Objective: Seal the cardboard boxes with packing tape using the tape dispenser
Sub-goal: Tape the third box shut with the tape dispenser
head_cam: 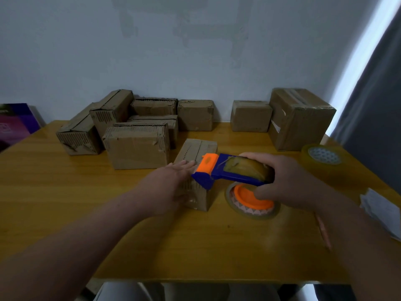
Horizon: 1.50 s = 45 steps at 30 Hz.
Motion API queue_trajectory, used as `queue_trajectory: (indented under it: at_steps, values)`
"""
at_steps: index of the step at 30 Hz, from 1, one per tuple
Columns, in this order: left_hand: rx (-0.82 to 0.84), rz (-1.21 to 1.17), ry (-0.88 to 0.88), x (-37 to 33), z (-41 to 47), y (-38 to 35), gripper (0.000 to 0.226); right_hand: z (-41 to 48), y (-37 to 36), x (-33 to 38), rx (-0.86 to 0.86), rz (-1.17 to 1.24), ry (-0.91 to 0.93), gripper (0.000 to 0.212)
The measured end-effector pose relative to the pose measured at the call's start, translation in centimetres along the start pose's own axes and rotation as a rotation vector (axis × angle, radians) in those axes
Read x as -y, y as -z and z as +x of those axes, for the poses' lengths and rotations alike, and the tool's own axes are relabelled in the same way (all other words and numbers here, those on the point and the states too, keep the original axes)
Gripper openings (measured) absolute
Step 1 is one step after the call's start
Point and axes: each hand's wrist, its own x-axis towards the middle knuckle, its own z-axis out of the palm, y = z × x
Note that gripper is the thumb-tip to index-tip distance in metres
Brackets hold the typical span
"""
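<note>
Left hand (173,183): fingers straight, pressed flat on small cardboard box (196,157). Right hand (286,181): curled round blue-orange tape dispenser (230,170), its nose at box top.

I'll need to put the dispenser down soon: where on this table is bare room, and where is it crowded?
Bare: the table along its near edge, and its left front before the box cluster. Crowded: the back, and the right side with tape rolls and papers.

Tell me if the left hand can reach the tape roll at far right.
Probably not easily: the right hand, gripping the dispenser, lies between the left hand and that tape roll.
</note>
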Motion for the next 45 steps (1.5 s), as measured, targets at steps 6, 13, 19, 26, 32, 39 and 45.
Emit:
queue_trajectory:
  at_steps: [6,13,19,26,32,39,45]
  values:
    - [0.008,-0.039,-0.017,-0.2,0.2,0.0,0.078,-0.9,1.5,0.0,0.056,-0.113,0.017,0.077]
    - [-0.011,-0.019,-0.015,-0.2,0.4,-0.1,0.076,-3.5,3.9,-1.6,0.068,-0.043,-0.005,0.069]
    - [-0.025,-0.037,0.002,-0.4,0.3,-0.2,0.074,-3.2,3.6,-1.8,0.103,-0.105,-0.049,0.073]
    - [-0.042,-0.023,0.009,-0.8,0.2,-0.3,0.071,-1.3,0.7,-1.3,0.151,-0.163,-0.083,0.079]
    - [-0.069,-0.016,0.039,-1.1,0.3,-0.4,0.070,-0.6,0.3,-1.0,0.146,-0.107,-0.174,0.070]
    - [-0.087,-0.034,0.071,-1.5,0.2,-0.4,0.069,-0.4,0.4,-0.8,0.151,-0.003,-0.197,0.056]
    - [-0.133,-0.074,0.091,-1.5,0.0,-0.5,0.066,0.2,0.5,-1.5,0.342,-0.165,-0.337,0.058]
